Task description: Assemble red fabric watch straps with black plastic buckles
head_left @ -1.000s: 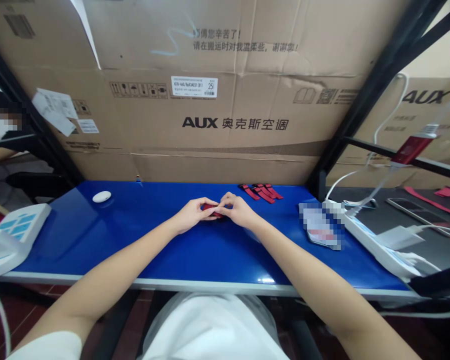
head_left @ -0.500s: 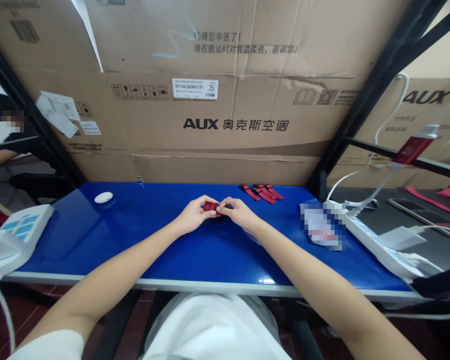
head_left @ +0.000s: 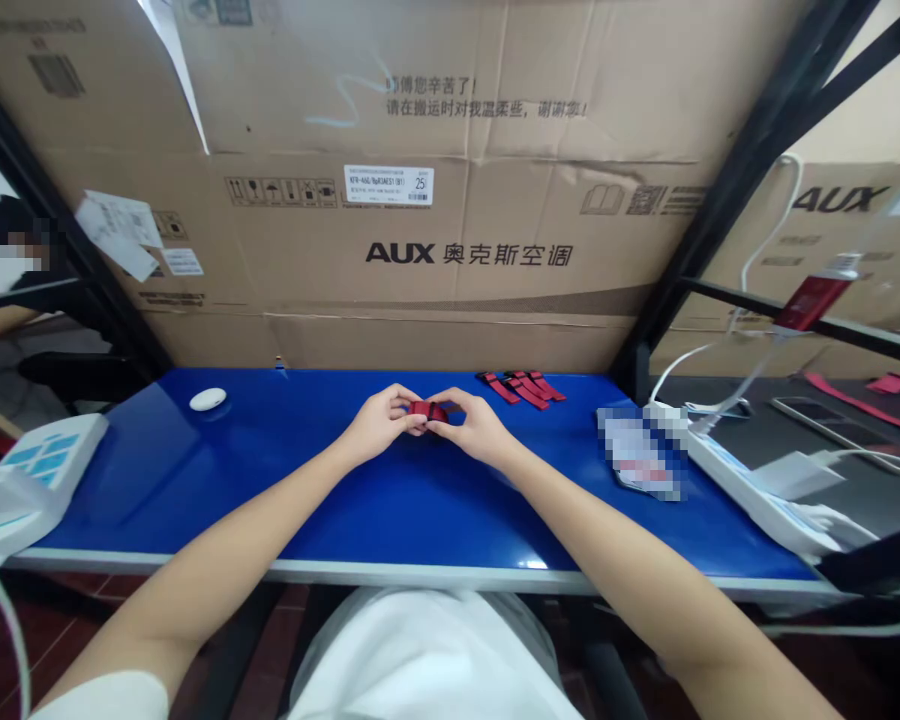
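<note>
Between my two hands, above the middle of the blue table (head_left: 330, 520), is a small red strap (head_left: 420, 408) with a dark part on it. My left hand (head_left: 381, 424) pinches its left end. My right hand (head_left: 471, 428) has thumb and fingers closed on the right end, beside the dark part. The fingertips cover some of the strap. Farther back and to the right, several red straps (head_left: 529, 388) with black ends lie together on the table.
A white round object (head_left: 208, 400) lies at the back left, a white device (head_left: 52, 460) at the left edge. To the right are a pixelated packet (head_left: 640, 455), a power strip (head_left: 750, 485) and a phone (head_left: 840, 430). Cardboard (head_left: 307, 250) stands behind; a person (head_left: 30, 265) is far left.
The fingers of my right hand have spread a little along the strap, and more of its red band and dark part shows. The view has shifted slightly.
</note>
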The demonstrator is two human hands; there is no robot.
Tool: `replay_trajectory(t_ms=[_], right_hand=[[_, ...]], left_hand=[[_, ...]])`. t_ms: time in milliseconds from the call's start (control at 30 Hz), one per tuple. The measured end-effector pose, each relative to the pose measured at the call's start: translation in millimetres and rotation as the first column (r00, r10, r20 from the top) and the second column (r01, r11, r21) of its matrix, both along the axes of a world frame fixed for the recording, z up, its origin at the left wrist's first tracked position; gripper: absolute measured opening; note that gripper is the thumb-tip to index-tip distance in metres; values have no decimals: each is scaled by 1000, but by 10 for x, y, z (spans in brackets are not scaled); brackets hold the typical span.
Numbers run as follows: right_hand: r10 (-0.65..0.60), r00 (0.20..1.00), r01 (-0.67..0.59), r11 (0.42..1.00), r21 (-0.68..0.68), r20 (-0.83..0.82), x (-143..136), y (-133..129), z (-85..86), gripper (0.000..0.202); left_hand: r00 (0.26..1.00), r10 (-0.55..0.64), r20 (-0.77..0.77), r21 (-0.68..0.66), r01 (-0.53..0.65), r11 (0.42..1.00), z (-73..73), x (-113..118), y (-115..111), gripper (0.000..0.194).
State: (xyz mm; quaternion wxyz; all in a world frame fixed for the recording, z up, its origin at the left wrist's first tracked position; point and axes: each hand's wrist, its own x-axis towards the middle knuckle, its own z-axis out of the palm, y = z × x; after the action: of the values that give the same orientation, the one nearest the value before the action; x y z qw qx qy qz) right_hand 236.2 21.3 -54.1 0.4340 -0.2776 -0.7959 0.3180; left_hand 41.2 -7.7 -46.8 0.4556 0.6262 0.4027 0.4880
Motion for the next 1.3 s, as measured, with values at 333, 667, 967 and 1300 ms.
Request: replay_trajectory(t_ms=[333,667,967,1300], right_hand=[[-14,996,-1,986,166,90,29,-1,-8,31],[-107,879,-59,943,328,466,129,17,88,22],[-293,821,110,923,369,490,100,285,-179,36],[-367,748,241,926,290,553,99,284,-357,54]], left_hand=[[999,-21,42,-65,24,998,-29,13,30,39],[992,67,-109,-148,-83,986,-16,-229,102,26],[726,64,-685,257,159,953,-4,-275,29,15],[636,114,-763,344,250,905,-196,-169,87,28]])
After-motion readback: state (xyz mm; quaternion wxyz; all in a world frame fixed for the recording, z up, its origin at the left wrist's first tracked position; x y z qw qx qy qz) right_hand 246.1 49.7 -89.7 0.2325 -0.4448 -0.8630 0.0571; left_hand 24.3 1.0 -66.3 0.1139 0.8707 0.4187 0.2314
